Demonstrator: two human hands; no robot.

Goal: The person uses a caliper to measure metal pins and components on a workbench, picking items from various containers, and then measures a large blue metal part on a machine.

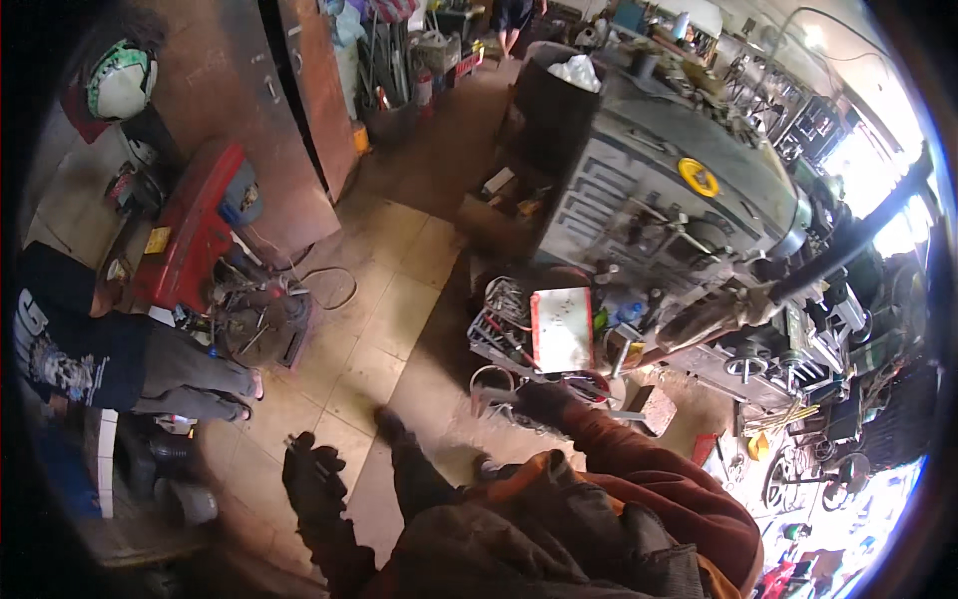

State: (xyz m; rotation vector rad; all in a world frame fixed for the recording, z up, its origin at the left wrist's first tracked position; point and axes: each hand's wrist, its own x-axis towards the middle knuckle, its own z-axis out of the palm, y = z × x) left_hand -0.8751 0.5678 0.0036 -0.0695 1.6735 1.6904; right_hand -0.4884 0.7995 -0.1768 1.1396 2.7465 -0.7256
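Note:
My left hand [314, 469], in a dark glove, is raised over the tiled floor. Its fingers are curled round something small and grey that I cannot make out. My right hand [547, 401], also gloved, reaches forward below a white board with a red edge [562, 331]. It is closed on a pale grey metal piece [494, 393] that sticks out to the left; its kind is unclear. Next to that piece is a round metal ring [491, 377]. A tray of small metal parts [504, 304] lies just beyond, left of the board.
A large grey machine [629, 190] with a yellow ring [699, 177] on top stands ahead right. To the left is a red machine [190, 235], with a person [100, 349] beside it. A grey block [654, 409] sits right of my hand. Another person [511, 20] stands far off.

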